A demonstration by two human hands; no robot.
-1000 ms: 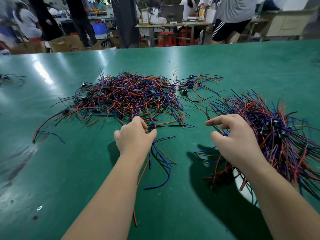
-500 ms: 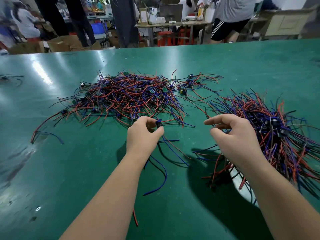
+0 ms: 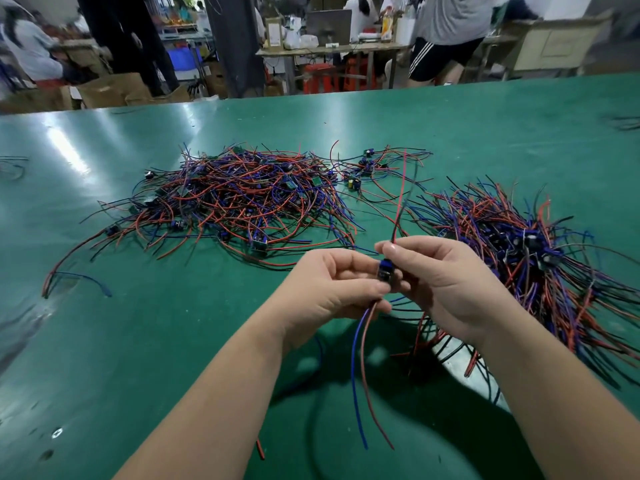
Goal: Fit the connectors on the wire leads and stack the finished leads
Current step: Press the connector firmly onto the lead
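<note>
The green desk [image 3: 173,341] is smooth and glossy; the wire leads [image 3: 242,199] have plastic-looking insulation; brown cardboard boxes [image 3: 110,90] look matt.

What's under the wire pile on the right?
A white surface peeks out beneath the near edge of the right pile, on the green table. Wires and the right forearm cover the rest, so its shape and kind cannot be told.

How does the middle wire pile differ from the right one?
The middle pile sprawls flat and tangled, its small boards scattered; the right pile is heaped, its boards gathered at the centre and wires fanning outward. Both hold red, blue and black leads.
</note>
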